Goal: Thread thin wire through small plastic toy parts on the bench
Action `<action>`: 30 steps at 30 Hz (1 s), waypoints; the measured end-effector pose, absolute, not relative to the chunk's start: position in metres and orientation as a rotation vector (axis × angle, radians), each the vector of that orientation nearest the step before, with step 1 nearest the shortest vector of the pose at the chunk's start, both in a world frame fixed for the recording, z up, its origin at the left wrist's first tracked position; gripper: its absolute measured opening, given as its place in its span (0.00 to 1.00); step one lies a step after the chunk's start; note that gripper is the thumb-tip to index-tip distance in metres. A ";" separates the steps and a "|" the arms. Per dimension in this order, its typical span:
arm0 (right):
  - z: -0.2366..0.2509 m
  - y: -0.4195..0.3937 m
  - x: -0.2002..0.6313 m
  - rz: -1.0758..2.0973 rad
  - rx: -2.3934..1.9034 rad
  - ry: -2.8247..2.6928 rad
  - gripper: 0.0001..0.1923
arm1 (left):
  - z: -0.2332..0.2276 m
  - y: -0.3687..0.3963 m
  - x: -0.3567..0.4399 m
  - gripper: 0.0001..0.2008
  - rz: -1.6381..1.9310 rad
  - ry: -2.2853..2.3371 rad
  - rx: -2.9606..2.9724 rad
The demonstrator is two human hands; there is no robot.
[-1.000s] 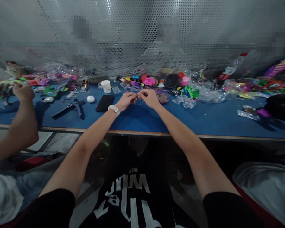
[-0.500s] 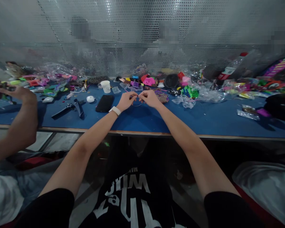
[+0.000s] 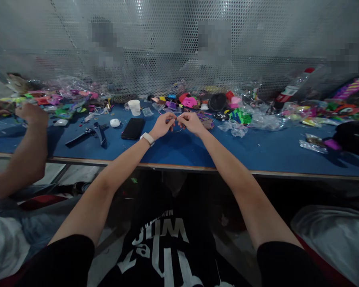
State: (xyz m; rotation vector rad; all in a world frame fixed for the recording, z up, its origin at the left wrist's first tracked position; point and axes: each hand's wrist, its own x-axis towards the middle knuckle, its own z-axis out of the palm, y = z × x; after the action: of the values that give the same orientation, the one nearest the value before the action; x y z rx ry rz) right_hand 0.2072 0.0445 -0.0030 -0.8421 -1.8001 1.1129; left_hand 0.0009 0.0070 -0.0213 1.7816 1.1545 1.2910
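Both our hands meet over the blue table (image 3: 179, 149), fingertips pinched together. Left hand (image 3: 161, 125) and right hand (image 3: 192, 122) each nip an end of a thin wire loop (image 3: 176, 129) that sags between them, just above the tabletop; what it is made of we cannot tell at this size. We judge it very light, springy and easy to kink, slick under bare fingers, so it is best held close to the ends with fingertip pads, not the palm. A white wristband (image 3: 147, 138) sits on the left wrist. A black phone (image 3: 133, 128) lies just left of the left hand, a white cup (image 3: 134, 107) beyond it. A co-worker's hand (image 3: 32, 114) works at far left.
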 end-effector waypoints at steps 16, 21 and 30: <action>-0.006 0.048 0.206 1.391 -0.978 -1.640 0.30 | -0.017 0.004 -0.001 0.04 1.248 1.088 1.846; -0.001 0.044 0.205 1.059 -0.863 -1.794 0.22 | -0.019 0.006 0.004 0.04 1.286 1.057 1.733; 0.000 0.037 0.200 0.626 -0.828 -1.877 0.18 | -0.018 0.005 0.008 0.12 1.297 1.030 1.467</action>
State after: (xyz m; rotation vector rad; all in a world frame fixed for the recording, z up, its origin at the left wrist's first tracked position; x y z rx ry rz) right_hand 0.2004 0.0365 0.0001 -0.8281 -1.8770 0.6256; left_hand 0.0078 0.0049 -0.0183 1.4672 1.0297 1.2974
